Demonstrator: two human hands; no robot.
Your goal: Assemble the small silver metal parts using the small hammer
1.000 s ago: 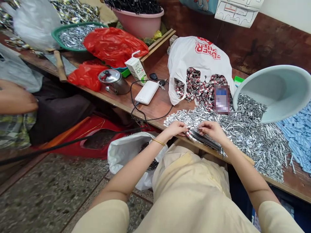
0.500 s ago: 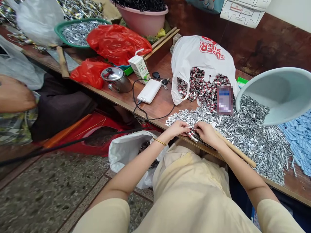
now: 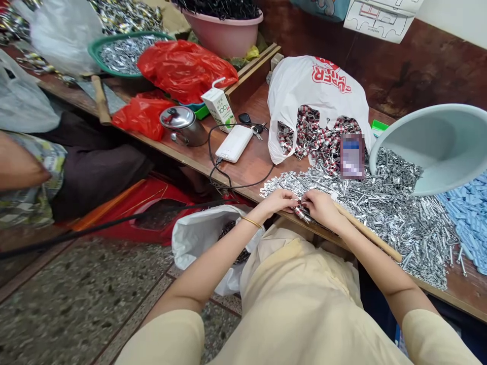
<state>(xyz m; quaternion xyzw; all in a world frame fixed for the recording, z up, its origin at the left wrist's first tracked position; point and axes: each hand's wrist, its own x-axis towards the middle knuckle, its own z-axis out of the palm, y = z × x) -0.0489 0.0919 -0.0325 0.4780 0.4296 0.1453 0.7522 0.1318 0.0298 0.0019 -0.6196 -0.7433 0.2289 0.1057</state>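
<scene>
Dark reddish wood makes up the counter (image 3: 253,165), and on the wall behind hangs a white printed sheet (image 3: 380,20), its small lettering unreadable. Bold red letters mark a white plastic bag (image 3: 304,81) full of striped fittings (image 3: 315,129); "PER" is legible. Green print on a drink carton (image 3: 218,107) reads "100". At the near edge, beside heaped silvery parts (image 3: 395,223), the left hand (image 3: 281,202) pinches a red-banded piece (image 3: 301,214) between closed fingers. Bent fingers of the right hand (image 3: 320,207) meet it; their grip cannot be told.

Striped piece (image 3: 302,215) partly behind fingers (image 3: 289,201)
</scene>
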